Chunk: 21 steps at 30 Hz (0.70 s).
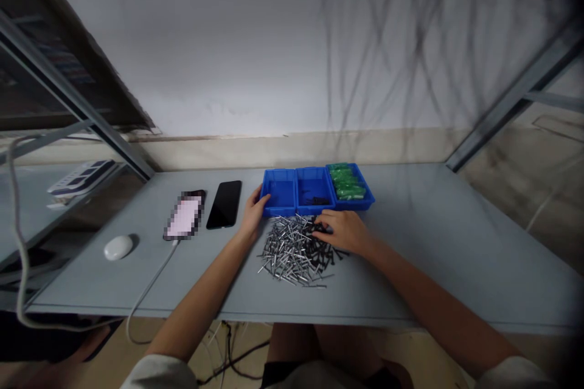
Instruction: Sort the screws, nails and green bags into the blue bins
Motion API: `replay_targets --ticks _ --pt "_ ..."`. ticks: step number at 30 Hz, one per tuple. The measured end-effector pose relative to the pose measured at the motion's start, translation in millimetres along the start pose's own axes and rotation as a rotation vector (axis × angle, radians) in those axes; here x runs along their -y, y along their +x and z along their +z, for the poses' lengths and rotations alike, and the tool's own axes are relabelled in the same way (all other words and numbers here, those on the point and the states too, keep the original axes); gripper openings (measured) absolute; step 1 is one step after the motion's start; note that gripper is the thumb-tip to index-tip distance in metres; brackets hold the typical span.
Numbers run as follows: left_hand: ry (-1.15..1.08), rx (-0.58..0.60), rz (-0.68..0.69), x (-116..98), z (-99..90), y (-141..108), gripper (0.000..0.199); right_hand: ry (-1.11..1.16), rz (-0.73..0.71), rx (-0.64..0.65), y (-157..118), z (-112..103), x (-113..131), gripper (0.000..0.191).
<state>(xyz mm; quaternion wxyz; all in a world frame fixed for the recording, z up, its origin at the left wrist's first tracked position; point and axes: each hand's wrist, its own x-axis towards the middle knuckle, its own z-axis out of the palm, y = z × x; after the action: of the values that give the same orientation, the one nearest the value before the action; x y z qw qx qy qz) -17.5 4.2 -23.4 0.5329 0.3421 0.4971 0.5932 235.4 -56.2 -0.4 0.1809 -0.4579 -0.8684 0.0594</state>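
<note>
My left hand grips the left side of the leftmost blue bin, with the thumb over its rim. My right hand is over the right side of a loose pile, its thumb and forefinger apart beside the black screws. Left of these, mixed in at the edge, lie many thin silver pins that look like rivets. The middle blue bin has a few dark screws near its front. Small green pieces fill the right blue bin.
A black phone and a second phone on a white cable lie to the left. Near them is a white rounded case. A wall stands behind the grey table, with metal frame posts at both sides.
</note>
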Motion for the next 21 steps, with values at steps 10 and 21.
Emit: replay_targets --ticks 10,21 --pt "0.001 0.011 -0.001 -1.5 0.3 -1.9 0.051 0.010 -0.038 -0.011 -0.2 -1.1 -1.9 0.024" --pt "0.018 -0.001 0.004 -1.2 0.0 -0.6 0.050 0.249 0.074 -0.081 1.9 -1.1 -9.1 0.022"
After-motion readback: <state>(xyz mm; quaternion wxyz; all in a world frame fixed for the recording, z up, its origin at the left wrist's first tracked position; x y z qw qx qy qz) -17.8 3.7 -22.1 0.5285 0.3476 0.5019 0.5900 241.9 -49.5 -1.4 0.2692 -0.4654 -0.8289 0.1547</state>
